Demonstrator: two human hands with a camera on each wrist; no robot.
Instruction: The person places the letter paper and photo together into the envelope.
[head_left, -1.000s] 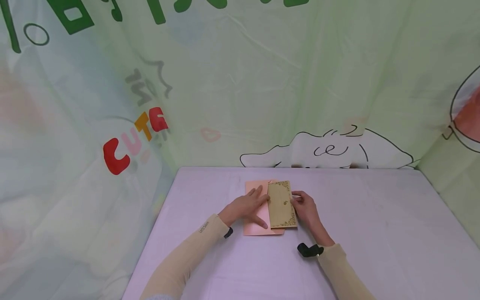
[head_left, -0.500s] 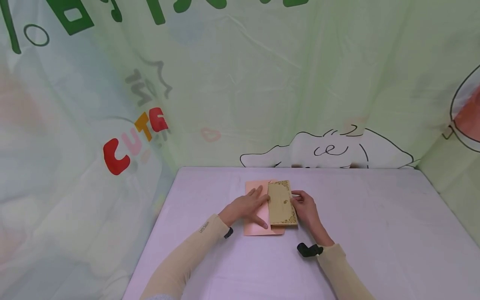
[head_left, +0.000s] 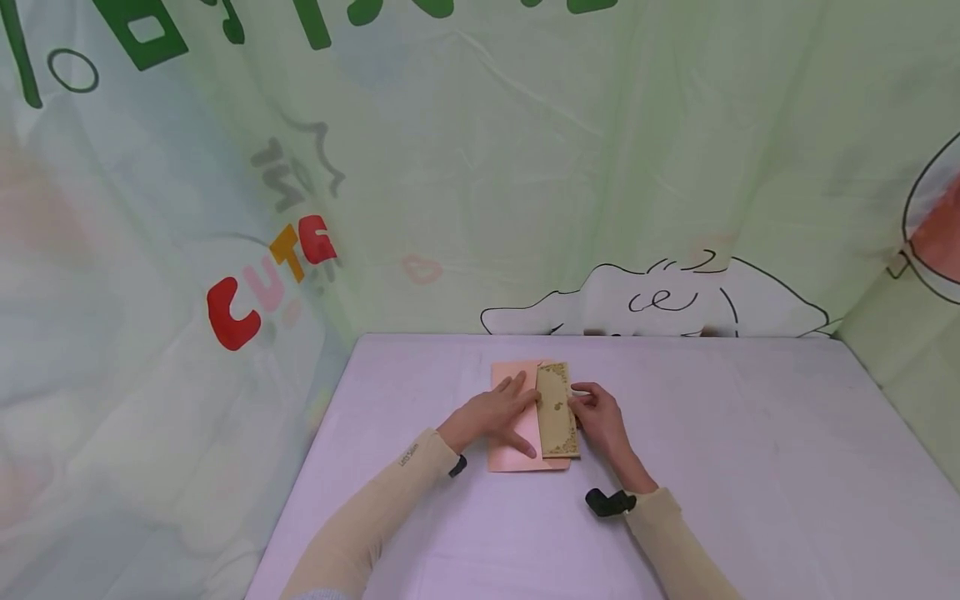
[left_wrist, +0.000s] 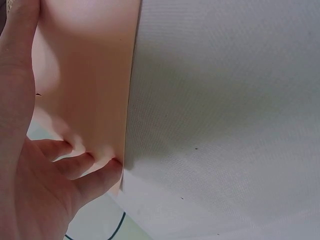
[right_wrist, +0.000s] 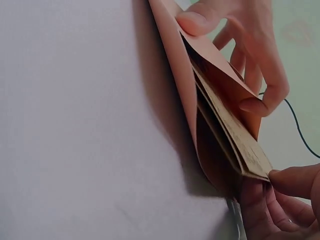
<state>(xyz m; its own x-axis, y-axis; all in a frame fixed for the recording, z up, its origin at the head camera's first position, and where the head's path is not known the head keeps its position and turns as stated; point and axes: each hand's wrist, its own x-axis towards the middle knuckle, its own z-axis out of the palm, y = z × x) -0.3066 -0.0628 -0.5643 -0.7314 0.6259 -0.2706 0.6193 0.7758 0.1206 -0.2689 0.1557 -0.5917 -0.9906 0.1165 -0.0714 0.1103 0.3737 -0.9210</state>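
Observation:
A pink envelope (head_left: 510, 461) lies on the table, its mouth facing right. My left hand (head_left: 491, 414) rests on it with fingers spread; in the right wrist view, the left hand's forefinger sits at the raised upper lip of the envelope. Partly inside the mouth is a tan card (head_left: 555, 412) with dark ornamental corners. Seen from the right wrist, the card (right_wrist: 235, 132) shows several layers between the gaping envelope walls. My right hand (head_left: 603, 421) pinches the card's outer edge, thumb on top and fingers underneath. The card's inner part is hidden in the envelope.
A pale lilac cloth covers the table (head_left: 712, 467). Behind and to the left hangs a printed curtain (head_left: 465, 183) with letters and drawings. Each wrist carries a black strap-on camera, the right one (head_left: 611, 502) the plainer to see.
My right hand has moved left, sliding the card deeper into the envelope, so a narrower strip of it shows. The left hand and the envelope have stayed in place.

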